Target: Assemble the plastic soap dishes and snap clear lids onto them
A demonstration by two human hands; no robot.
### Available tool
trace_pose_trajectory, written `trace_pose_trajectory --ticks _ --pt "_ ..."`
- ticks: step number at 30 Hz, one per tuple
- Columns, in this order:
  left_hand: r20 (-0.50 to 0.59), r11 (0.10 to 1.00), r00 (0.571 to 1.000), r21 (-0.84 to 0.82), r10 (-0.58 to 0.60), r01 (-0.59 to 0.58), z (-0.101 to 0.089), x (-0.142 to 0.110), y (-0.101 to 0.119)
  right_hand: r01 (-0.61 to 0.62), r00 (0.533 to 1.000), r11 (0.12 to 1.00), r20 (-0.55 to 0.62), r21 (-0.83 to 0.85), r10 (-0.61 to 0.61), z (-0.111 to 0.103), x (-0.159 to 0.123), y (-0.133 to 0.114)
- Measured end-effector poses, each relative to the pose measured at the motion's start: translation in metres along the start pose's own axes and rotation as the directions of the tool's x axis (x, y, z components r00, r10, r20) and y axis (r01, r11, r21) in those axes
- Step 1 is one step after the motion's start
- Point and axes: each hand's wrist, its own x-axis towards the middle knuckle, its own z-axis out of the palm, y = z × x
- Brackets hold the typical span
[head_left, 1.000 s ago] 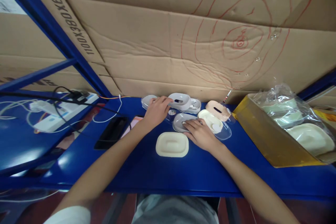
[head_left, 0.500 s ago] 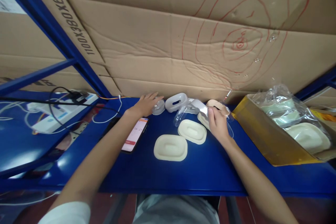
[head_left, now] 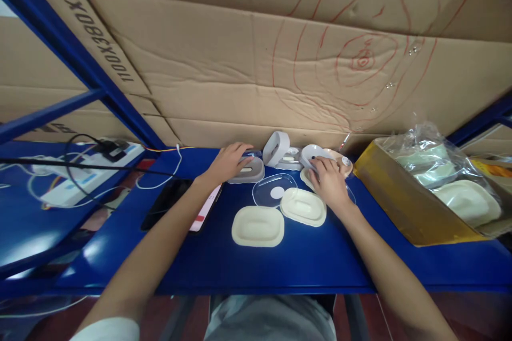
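Currently both hands work near the back edge of the blue surface (head_left: 320, 261), close to the cardboard wall (head_left: 208, 58). The left hand (head_left: 230, 162) reaches over a grey dish (head_left: 248, 171), its thumb extended above the dish; whether its grip is clenched on anything I cannot tell. The right hand (head_left: 330, 181) lies with its fingers against a tilted pale grey case (head_left: 313, 152), and its grip is likewise hard to judge, since the palm faces down. Between the hands a second grey case (head_left: 277, 149) stands tilted near the back edge, and a peach case (head_left: 338, 159) shows beyond the right hand.

Nearer the front edge, a clear lid (head_left: 266, 187) with a round white sticker lies beside a cream tray (head_left: 304, 206). Another cream tray (head_left: 258, 226) sits to the left of that one and closest to the front edge, a broad strip of bare blue separating it from that edge. Bare blue also runs from the right forearm to the cardboard box (head_left: 400, 197) towards the right end, and this gives side room. On the left, a phone (head_left: 206, 210) lies partly under the left forearm, so space there is tighter. Along the back, the cases and wall leave little room.
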Motion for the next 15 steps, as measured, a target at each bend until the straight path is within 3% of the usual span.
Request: trace_pose_trajectory --ticks 3,9,12,15 --pt "-0.078 0.998 0.997 0.059 -0.018 0.022 0.0 -0.014 0.011 0.138 0.988 0.99 0.061 0.041 -0.14 -0.011 -0.003 -0.018" --pt "0.033 0.99 0.996 0.111 0.082 -0.085 0.002 -0.044 0.023 0.314 0.909 0.932 0.227 0.183 -0.351 -0.03 -0.017 -0.05" --pt "0.067 0.99 0.995 0.114 0.079 -0.086 0.007 -0.048 0.023 0.334 0.877 0.918 0.285 0.214 -0.386 -0.03 -0.022 -0.052" --pt "0.07 0.993 0.996 0.101 0.061 -0.068 0.011 -0.047 0.022 0.313 0.902 0.937 0.26 0.152 -0.344 -0.026 -0.023 -0.047"
